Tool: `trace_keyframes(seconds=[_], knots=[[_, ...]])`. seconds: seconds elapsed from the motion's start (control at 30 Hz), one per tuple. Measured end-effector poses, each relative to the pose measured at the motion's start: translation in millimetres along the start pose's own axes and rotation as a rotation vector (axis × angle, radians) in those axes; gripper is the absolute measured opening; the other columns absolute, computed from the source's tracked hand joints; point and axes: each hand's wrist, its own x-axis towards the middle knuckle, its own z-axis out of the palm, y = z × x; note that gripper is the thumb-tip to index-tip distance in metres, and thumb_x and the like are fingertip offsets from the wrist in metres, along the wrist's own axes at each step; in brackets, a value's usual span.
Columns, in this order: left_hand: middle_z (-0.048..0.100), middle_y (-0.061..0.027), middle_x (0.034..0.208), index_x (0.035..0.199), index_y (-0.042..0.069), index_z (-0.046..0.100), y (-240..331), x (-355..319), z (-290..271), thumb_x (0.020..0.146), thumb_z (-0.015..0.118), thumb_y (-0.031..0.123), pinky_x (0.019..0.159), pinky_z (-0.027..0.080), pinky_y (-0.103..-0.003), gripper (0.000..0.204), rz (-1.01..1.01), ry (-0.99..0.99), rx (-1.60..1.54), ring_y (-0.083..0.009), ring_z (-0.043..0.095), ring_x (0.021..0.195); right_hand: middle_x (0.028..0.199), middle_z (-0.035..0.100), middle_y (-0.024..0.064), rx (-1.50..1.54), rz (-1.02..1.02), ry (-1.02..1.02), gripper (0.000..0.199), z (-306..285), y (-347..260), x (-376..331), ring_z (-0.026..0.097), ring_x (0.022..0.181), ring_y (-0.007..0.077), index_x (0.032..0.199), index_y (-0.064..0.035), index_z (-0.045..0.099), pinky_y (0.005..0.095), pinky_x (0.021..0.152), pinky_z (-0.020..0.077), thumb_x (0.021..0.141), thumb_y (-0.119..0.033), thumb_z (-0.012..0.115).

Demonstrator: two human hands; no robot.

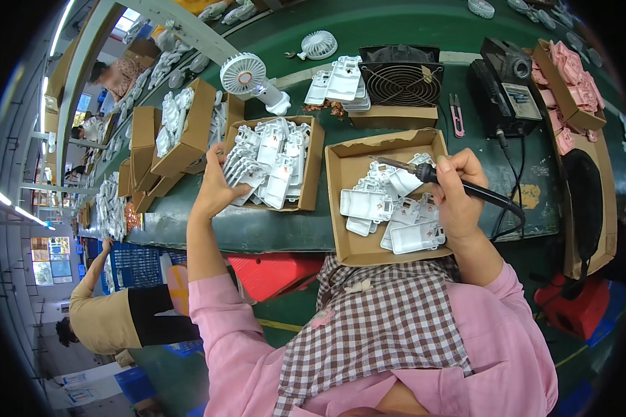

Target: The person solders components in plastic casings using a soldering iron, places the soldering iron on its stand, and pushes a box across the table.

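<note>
My right hand grips a soldering iron by its dark handle. The metal tip points left over a cardboard box holding several white plastic housings, some with small copper-coloured contacts. My left hand is at the left side of a second cardboard box, thumb and fingers spread wide. Its thumb touches the white housings packed in that box. Part of the left fingers is hard to see past the box edge.
Behind the boxes stand a white handheld fan, a black exhaust fan, stacked white housings and pink-handled snips. A black soldering station with its cable and a box of pink parts are at right. Another person works at left.
</note>
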Motion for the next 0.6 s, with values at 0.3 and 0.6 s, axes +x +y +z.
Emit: trace_keyframes(seconds=[0.3, 0.6], knots=[[0.054, -0.0143, 0.110, 0.125, -0.002, 0.043, -3, -16, 5, 0.061, 0.073, -0.004, 0.091, 0.044, -0.034, 0.071, -0.020, 0.233, -0.808, -0.0245, 0.056, 0.101, 0.060, 0.049, -0.0025, 0.034, 0.010, 0.010, 0.017, -2, 1, -1, 0.040, 0.045, 0.0012, 0.078, -0.0068, 0.047, 0.0167, 0.041, 0.0298, 0.089, -0.011, 0.059], [0.045, -0.0210, 0.131, 0.137, 0.004, 0.032, 91, -43, 79, 0.064, 0.064, 0.002, 0.072, 0.049, -0.038, 0.080, 0.125, -0.178, -1.846, -0.0437, 0.044, 0.120, 0.061, 0.050, 0.0013, 0.123, -0.072, 0.083, 0.018, -1, -4, -2, 0.042, 0.044, 0.0043, 0.079, -0.0059, 0.044, 0.0182, 0.039, 0.0325, 0.090, -0.012, 0.057]])
